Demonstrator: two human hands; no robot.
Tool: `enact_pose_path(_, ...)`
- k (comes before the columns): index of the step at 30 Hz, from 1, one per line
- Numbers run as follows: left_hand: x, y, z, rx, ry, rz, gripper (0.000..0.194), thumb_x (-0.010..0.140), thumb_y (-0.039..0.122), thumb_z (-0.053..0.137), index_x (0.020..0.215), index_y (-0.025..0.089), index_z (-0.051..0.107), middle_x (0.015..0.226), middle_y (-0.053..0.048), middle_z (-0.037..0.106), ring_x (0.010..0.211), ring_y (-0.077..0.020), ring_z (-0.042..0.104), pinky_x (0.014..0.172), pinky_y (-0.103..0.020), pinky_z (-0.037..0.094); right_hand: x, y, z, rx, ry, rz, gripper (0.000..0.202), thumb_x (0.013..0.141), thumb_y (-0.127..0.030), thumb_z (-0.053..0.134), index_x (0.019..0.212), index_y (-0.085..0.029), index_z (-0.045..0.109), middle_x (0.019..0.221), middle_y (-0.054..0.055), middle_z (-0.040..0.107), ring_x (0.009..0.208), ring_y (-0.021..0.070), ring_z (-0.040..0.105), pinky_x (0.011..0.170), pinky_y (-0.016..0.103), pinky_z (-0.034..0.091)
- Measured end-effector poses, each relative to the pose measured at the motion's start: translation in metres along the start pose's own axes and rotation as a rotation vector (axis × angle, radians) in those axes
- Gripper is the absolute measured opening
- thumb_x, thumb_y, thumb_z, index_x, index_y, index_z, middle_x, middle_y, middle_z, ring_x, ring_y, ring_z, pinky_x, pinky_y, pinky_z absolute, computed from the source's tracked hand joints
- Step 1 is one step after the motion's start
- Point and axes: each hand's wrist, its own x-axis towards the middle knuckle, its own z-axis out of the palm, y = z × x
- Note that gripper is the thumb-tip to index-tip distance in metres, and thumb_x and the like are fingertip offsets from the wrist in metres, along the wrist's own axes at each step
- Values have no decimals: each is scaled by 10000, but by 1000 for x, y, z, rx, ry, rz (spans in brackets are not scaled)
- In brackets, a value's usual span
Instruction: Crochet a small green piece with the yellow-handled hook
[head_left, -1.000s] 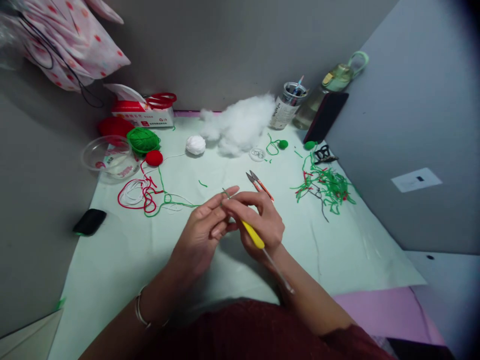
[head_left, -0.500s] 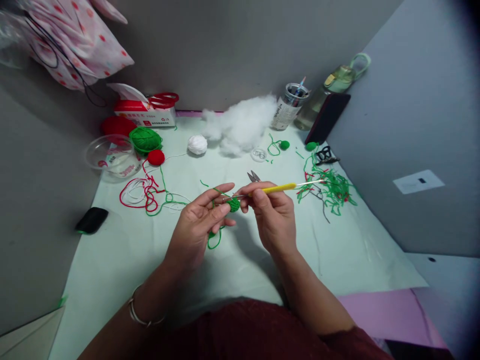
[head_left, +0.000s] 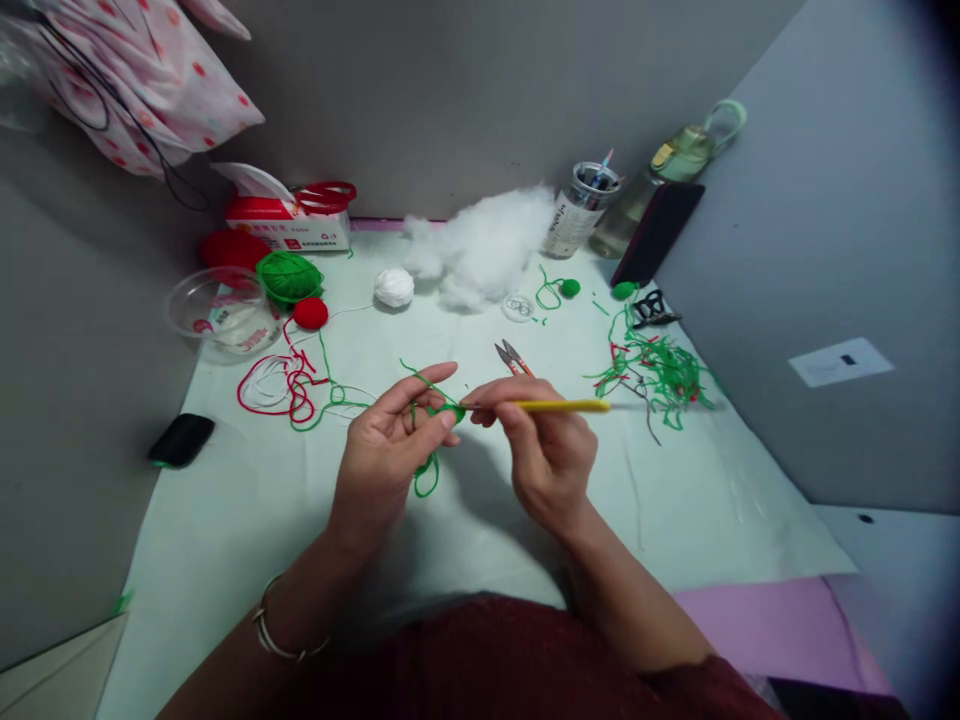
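Near the middle of the table, my left hand (head_left: 396,435) pinches a small green crochet piece (head_left: 452,411) between thumb and fingers, with green yarn running over its fingers. My right hand (head_left: 544,440) grips a crochet hook with a yellow handle (head_left: 566,406). The hook's thin metal tip points left and meets the green piece; the exact stitch is too small to make out. A loop of green yarn (head_left: 427,478) hangs below my left hand. Small snips (head_left: 515,358) lie just beyond my right hand.
White stuffing (head_left: 487,245) lies at the back beside a white yarn ball (head_left: 394,288). Red and green yarn and a clear tub (head_left: 244,325) are at left. A can of pens (head_left: 579,215), a bottle, a phone (head_left: 658,235) and green scraps (head_left: 671,370) stand or lie right.
The hook has swung from tilted to nearly level, and my right hand has turned with it. My left hand and the green piece have shifted slightly left. More of the snips shows.
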Motion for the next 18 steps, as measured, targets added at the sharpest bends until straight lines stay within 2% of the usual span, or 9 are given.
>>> enact_pose_path(3, -2, -2, 4, -54, 32, -16, 450, 783, 168, 887, 1219, 245, 807, 790, 42, 633, 591, -30, 537, 504, -95, 431, -7, 4, 6, -307, -14, -290, 207, 1013, -125, 612, 1146, -236, 727, 958, 55, 775, 847, 182, 725, 730, 336, 618)
enact_pose_path(5, -2, -1, 6, -151, -9, -125, 461, 799, 176, 878, 1250, 221, 794, 635, 82, 547, 480, -10, 402, 482, -86, 410, -9, 5, 7, -451, -13, -375, 237, 974, -105, 671, 1159, -233, 743, 996, 70, 771, 858, 189, 716, 728, 334, 616)
enact_pose_path(6, -1, 0, 6, -206, -33, -195, 440, 802, 181, 875, 1235, 202, 800, 564, 105, 478, 448, -6, 339, 506, -88, 442, -8, 4, 7, -449, 1, -365, 241, 972, -110, 676, 1161, -239, 750, 1008, 71, 770, 866, 191, 713, 732, 338, 617)
enact_pose_path(8, 1, 3, 4, -294, -55, -295, 384, 787, 176, 879, 1167, 168, 822, 500, 135, 379, 424, -1, 273, 581, -117, 531, -6, 3, 5, -280, 44, -223, 218, 1007, -139, 632, 1139, -253, 762, 988, 58, 771, 868, 193, 713, 741, 353, 614)
enact_pose_path(10, 4, 6, 3, -326, -41, -292, 372, 760, 156, 890, 1127, 167, 831, 550, 123, 451, 428, 9, 285, 625, -147, 582, -2, 2, 3, 6, 101, 5, 209, 1048, -197, 583, 1073, -268, 777, 923, 32, 759, 787, 171, 693, 681, 337, 592)
enact_pose_path(12, 5, 7, 1, -309, -48, -234, 395, 750, 148, 895, 1137, 194, 829, 675, 91, 578, 434, 21, 320, 618, -161, 598, 3, 2, 2, 231, 118, 162, 206, 1055, -268, 591, 1010, -270, 792, 884, 17, 746, 704, 148, 657, 613, 311, 561)
enact_pose_path(15, 3, 5, 1, -236, -87, -180, 395, 777, 173, 890, 1163, 221, 823, 813, 61, 652, 456, 19, 370, 643, -197, 631, 8, 1, 3, 259, 59, 225, 184, 1033, -304, 639, 979, -268, 811, 900, 17, 766, 714, 141, 668, 652, 312, 578)
enact_pose_path(18, 1, 1, 3, -182, -61, -134, 386, 787, 190, 895, 1165, 225, 824, 821, 53, 654, 501, 2, 434, 684, -202, 640, 6, 0, 5, 137, 37, 180, 180, 1029, -240, 638, 1004, -275, 813, 912, 10, 786, 733, 136, 699, 711, 319, 605)
